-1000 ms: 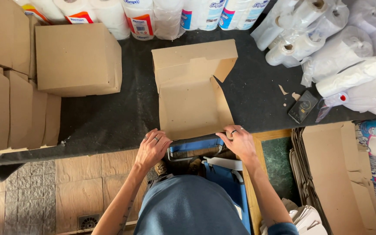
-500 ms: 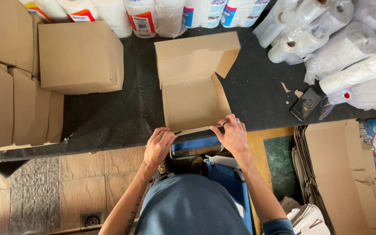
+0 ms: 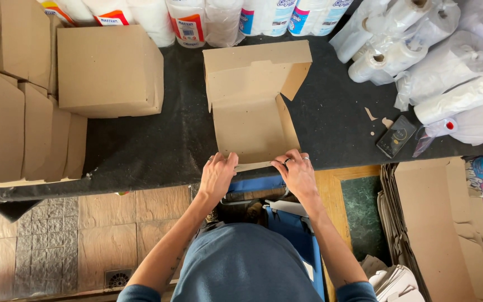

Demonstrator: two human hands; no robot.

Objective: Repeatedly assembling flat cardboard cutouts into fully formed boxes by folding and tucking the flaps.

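Closest to me are my blue top and both forearms reaching forward. My left hand (image 3: 217, 178) and right hand (image 3: 296, 174) sit side by side at the near edge of the black table (image 3: 141, 151), fingers pressed down flat on the near flap of the open cardboard box (image 3: 252, 120). It's not a pinch, more like the fingertips pushing the front wall down, with a ring visible on the right hand. I'd guess they're placed wide like that so the flap folds evenly along its crease.

The box itself lies dead centre on the table, right at the near edge, lid flipped up and away from me, side tabs sticking out. Off to the right, a small dark phone (image 3: 396, 136) lies flat near some cardboard scraps.

Further left there's a closed box (image 3: 110, 70) and a row of finished boxes (image 3: 23, 131) standing against each other — stacked out of the working zone. Flat blanks (image 3: 437, 223) wait low on the right, within arm's reach. At the far edge: wrapped paper rolls (image 3: 264, 14) and a pile of plastic bag rolls (image 3: 420, 45).
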